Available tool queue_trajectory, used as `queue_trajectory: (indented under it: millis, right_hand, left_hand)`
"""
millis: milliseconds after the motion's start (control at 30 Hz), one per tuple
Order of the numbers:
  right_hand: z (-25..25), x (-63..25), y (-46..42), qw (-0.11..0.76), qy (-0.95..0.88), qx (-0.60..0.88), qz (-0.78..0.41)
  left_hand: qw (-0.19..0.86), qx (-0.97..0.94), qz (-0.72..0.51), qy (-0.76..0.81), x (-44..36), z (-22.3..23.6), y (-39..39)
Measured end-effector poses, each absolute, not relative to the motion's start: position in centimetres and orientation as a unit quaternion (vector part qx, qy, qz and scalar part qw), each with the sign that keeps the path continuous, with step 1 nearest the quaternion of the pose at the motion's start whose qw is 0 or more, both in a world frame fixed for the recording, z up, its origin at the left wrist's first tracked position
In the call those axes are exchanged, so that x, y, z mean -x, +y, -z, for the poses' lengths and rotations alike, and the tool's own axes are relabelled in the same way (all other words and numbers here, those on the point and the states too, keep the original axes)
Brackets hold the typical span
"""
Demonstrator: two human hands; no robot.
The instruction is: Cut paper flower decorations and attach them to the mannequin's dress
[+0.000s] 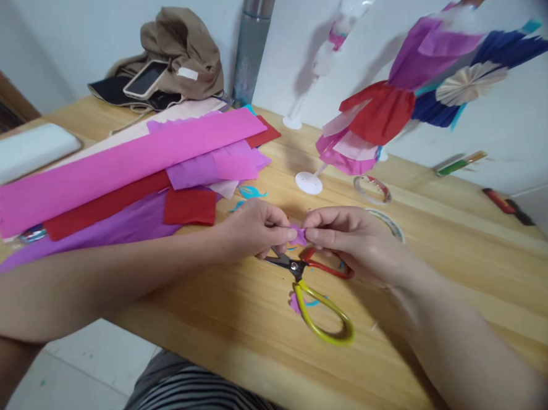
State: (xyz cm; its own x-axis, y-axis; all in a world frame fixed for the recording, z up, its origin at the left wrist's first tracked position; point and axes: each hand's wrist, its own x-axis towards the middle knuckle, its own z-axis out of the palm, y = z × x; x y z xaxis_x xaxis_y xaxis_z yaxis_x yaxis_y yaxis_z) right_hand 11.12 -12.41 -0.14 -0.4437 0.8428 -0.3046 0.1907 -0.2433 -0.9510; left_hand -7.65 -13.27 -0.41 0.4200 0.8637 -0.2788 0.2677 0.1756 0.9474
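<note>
A small piece of purple crepe paper is pinched between the fingertips of both hands. My left hand grips its left edge, my right hand its right edge. Just below lie scissors with spread blades, one red handle and one yellow handle. The right hand hangs over the red handle and hides part of it. Purple and blue paper scraps lie by the yellow handle. Blue leaf-like cutouts rest beyond the left hand.
Folded pink crepe paper and red and purple sheets cover the left. Dressed doll stands lean at the back right. Tape rolls, a red-black cutter, a tall flask and a phone on a brown bag stand around.
</note>
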Motion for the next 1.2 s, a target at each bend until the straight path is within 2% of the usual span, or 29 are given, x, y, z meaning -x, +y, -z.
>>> queue_trajectory:
  millis: [433,800,1200]
  right_hand:
    - [0.5,-11.3,-12.4,0.246,-0.546,0.493,-0.631]
    - [0.9,-11.1,-12.5,0.274,-0.531,0.487,-0.637]
    - [1.5,-11.4,-12.2,0.249,-0.498,0.498,-0.665]
  left_hand:
    - [0.589,-0.594,-0.257,0.484,7.5,1.2,-13.4]
    - [0.520,-0.622,-0.264,0.522,7.4,1.8,-13.4]
    - [0.464,-0.669,-0.279,0.509,7.6,2.6,-13.3]
